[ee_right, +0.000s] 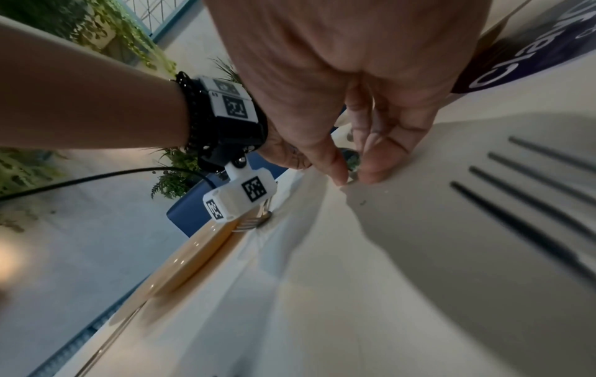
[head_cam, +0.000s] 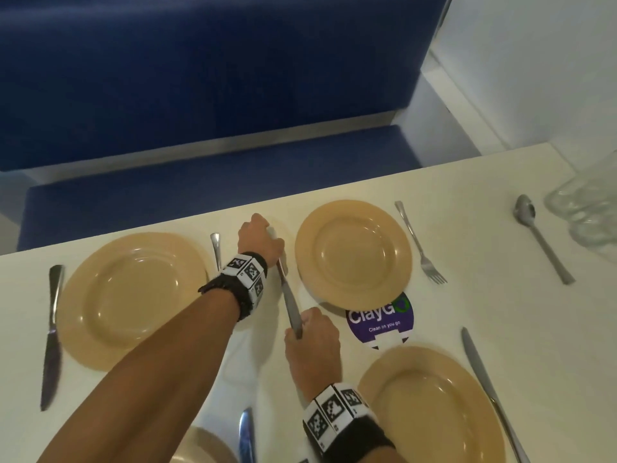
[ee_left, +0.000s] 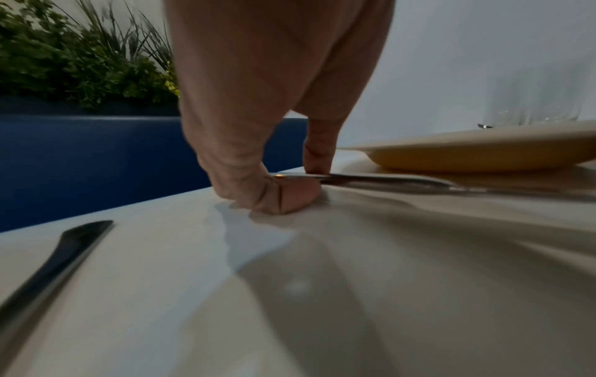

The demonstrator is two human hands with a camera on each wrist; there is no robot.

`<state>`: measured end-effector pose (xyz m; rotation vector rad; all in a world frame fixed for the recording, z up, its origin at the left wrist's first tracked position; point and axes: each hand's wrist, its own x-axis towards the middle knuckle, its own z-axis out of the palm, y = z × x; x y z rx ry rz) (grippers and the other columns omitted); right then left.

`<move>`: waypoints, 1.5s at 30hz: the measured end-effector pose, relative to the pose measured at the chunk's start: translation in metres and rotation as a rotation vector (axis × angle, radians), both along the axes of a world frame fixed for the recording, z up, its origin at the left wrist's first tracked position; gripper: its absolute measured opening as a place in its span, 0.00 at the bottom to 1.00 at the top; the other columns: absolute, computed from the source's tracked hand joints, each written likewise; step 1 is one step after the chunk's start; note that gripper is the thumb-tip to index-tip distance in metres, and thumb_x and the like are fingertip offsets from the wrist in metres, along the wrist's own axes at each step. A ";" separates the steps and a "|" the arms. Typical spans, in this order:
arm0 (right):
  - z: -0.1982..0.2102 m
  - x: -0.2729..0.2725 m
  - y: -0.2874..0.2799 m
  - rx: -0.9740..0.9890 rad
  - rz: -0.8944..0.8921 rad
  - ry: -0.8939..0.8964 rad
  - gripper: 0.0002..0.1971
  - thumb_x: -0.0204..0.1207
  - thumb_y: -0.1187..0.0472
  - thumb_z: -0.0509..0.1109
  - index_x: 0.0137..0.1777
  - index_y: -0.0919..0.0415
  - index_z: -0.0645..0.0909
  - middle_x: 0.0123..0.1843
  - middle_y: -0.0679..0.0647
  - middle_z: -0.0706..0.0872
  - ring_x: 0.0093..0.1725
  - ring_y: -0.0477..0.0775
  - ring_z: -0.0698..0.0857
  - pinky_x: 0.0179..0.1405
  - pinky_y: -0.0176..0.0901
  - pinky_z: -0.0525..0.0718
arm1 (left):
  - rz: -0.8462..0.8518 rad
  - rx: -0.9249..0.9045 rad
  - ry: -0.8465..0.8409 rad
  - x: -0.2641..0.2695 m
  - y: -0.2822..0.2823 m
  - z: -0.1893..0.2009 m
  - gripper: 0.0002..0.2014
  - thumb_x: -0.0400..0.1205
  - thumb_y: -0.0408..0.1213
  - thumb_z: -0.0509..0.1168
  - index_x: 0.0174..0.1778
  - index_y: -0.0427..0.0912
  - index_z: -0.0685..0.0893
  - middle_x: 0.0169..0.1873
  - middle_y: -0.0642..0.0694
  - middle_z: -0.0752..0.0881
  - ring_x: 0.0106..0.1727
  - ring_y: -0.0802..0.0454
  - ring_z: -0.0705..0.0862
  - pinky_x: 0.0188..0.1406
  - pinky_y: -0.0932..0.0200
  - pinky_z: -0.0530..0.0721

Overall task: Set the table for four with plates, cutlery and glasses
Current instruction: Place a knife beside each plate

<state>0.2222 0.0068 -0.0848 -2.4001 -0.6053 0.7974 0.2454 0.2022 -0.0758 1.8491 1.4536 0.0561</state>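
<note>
A table knife (head_cam: 289,297) lies on the white table (head_cam: 467,309) between the two far tan plates, the left one (head_cam: 133,295) and the right one (head_cam: 354,252). My left hand (head_cam: 267,230) pinches its far end between thumb and forefinger, low on the tabletop; the left wrist view shows the left hand (ee_left: 296,178) and knife (ee_left: 387,179) up close. My right hand (head_cam: 302,325) pinches the knife's near end, and in the right wrist view the right hand (ee_right: 351,176) has its fingertips down at the table. A third plate (head_cam: 430,406) sits near right.
Laid cutlery: a knife (head_cam: 51,335) far left, a fork handle (head_cam: 216,248) by my left wrist, a fork (head_cam: 420,243), a spoon (head_cam: 541,238), a knife (head_cam: 487,385), another knife (head_cam: 247,436). Glasses (head_cam: 587,208) stand far right. A purple sticker (head_cam: 380,320); a blue bench (head_cam: 200,182) beyond.
</note>
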 end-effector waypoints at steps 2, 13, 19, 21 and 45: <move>0.001 -0.001 0.002 -0.003 0.002 -0.024 0.06 0.81 0.58 0.69 0.56 0.55 0.77 0.51 0.49 0.82 0.50 0.48 0.82 0.53 0.42 0.85 | -0.004 -0.011 0.012 0.001 0.000 0.002 0.22 0.80 0.35 0.72 0.68 0.37 0.75 0.65 0.35 0.81 0.63 0.38 0.82 0.48 0.56 0.75; 0.000 -0.002 0.011 0.009 -0.023 -0.078 0.13 0.81 0.55 0.71 0.62 0.56 0.77 0.58 0.50 0.81 0.56 0.51 0.83 0.58 0.44 0.86 | -0.015 -0.071 0.051 -0.007 0.000 0.007 0.31 0.77 0.40 0.78 0.72 0.38 0.70 0.66 0.34 0.80 0.62 0.34 0.84 0.52 0.49 0.84; -0.005 -0.001 0.017 -0.002 0.001 -0.136 0.05 0.82 0.54 0.69 0.53 0.55 0.80 0.49 0.50 0.82 0.48 0.47 0.83 0.49 0.38 0.84 | -0.011 -0.080 0.080 -0.006 0.000 0.008 0.33 0.75 0.40 0.79 0.71 0.39 0.70 0.65 0.35 0.80 0.62 0.35 0.85 0.53 0.49 0.85; -0.007 0.000 0.018 -0.002 0.007 -0.152 0.06 0.83 0.54 0.69 0.52 0.55 0.80 0.49 0.49 0.82 0.48 0.47 0.82 0.48 0.36 0.82 | 0.001 -0.084 0.078 -0.004 0.002 0.007 0.32 0.76 0.41 0.79 0.71 0.39 0.70 0.65 0.35 0.80 0.62 0.35 0.85 0.52 0.49 0.84; -0.007 0.001 0.013 0.042 0.029 -0.165 0.12 0.84 0.53 0.67 0.63 0.57 0.78 0.57 0.50 0.81 0.57 0.49 0.82 0.60 0.43 0.85 | 0.044 -0.080 0.052 0.000 0.003 0.003 0.33 0.76 0.43 0.78 0.71 0.40 0.70 0.64 0.36 0.80 0.60 0.36 0.85 0.50 0.51 0.84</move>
